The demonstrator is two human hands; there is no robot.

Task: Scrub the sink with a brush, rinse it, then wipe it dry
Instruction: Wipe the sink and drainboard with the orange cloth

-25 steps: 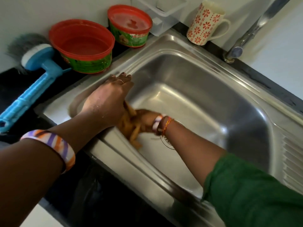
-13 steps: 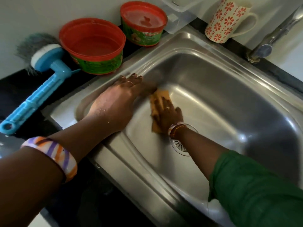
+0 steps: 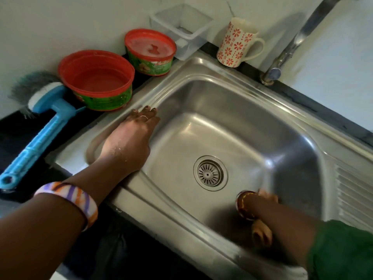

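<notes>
- The right hand (image 3: pixel 264 201) has swept the cloth (image 3: pixel 261 232) from beside the left fingers (image 3: pixel 148 112) to the near right corner; blur hides its grip.
- The left hand (image 3: pixel 129 142) stays flat, fingers relaxed, on the sink (image 3: pixel 262 98) rim.
- Drying looks well underway; the brush (image 3: pixel 40 126) lies outside, beyond the left fingers.

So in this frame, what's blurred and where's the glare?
Head view: the right hand and its orange cloth are motion-smeared; the left hand on the sink rim is sharp; glare streaks the rim; wide-angle bending at the edges.
</notes>
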